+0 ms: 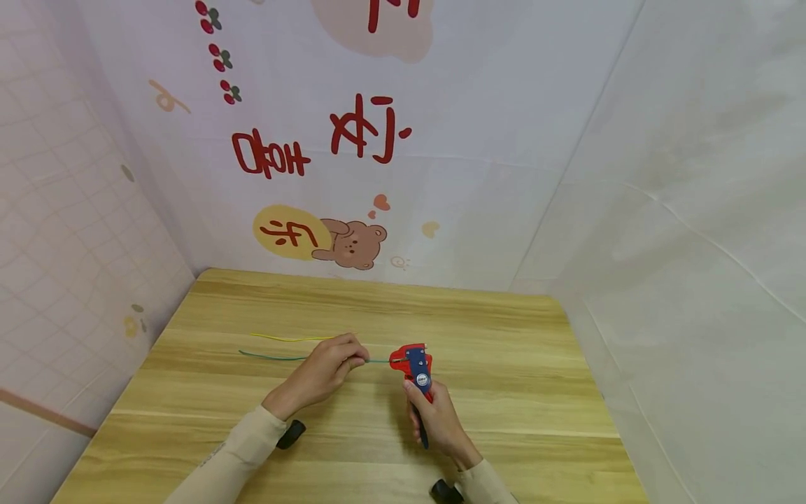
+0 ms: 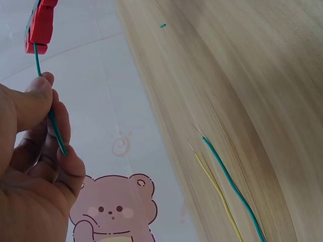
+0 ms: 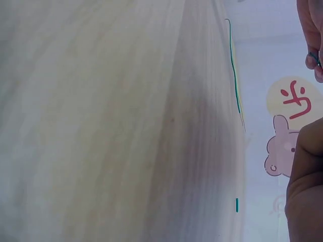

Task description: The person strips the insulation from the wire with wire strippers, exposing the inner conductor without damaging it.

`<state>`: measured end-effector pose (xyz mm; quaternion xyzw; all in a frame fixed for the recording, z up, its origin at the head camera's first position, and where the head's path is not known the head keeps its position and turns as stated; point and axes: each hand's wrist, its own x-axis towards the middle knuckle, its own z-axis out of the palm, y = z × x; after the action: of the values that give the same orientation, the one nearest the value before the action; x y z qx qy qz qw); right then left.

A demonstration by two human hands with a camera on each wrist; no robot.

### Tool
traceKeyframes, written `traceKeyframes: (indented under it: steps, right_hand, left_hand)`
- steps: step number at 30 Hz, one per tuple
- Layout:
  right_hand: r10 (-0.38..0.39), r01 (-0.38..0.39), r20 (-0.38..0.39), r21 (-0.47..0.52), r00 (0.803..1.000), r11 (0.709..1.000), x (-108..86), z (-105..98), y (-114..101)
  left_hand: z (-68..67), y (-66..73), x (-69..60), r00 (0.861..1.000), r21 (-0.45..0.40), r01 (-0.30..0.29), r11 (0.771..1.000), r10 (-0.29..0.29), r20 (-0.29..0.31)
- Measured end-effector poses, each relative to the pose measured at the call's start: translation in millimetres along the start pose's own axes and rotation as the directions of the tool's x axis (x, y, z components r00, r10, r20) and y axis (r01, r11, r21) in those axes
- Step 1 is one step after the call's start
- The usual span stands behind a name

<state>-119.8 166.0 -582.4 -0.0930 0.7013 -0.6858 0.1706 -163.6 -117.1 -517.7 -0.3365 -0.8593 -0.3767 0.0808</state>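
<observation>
My left hand (image 1: 329,365) pinches a short green wire (image 2: 56,132) between thumb and fingers, the wire's tail lying along the curled fingers. The wire's far end enters the red jaws of a red and blue wire stripper (image 1: 418,364). My right hand (image 1: 441,423) grips the stripper by its handles, thumb near the round label. In the right wrist view only part of the right hand (image 3: 309,171) shows, and the tool is out of sight. Beyond the left hand, a second green wire (image 2: 230,180) and a yellow wire (image 2: 216,187) lie side by side, bare strands at their ends.
A small cut piece of green insulation (image 3: 237,204) lies on the wooden table (image 1: 516,392) near its far edge. White printed cloth (image 1: 466,140) walls stand behind and at both sides. Black devices (image 1: 291,435) sit at both wrists.
</observation>
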Motion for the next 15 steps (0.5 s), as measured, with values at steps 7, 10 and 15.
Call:
traceKeyframes:
  steps: [7, 10, 15]
  right_hand:
    - [-0.003, 0.003, 0.003, -0.002, 1.0, 1.0, -1.1, -0.5, -0.2]
    - [-0.006, 0.006, 0.005, 0.003, 1.0, 1.0, -1.2, -0.7, 0.1]
    - [-0.017, 0.017, 0.018, 0.012, 1.0, 1.0, -0.9, -2.2, 1.2]
  left_hand:
    - [1.2, -1.4, -1.9, 1.0, -0.02, -0.002, 1.0, 0.002, -0.006]
    - [1.4, -2.2, -2.4, 1.0, -0.017, -0.002, 1.0, 0.002, -0.006]
    - [0.9, -2.1, -2.1, 1.0, -0.02, 0.024, 1.0, -0.024, 0.01]
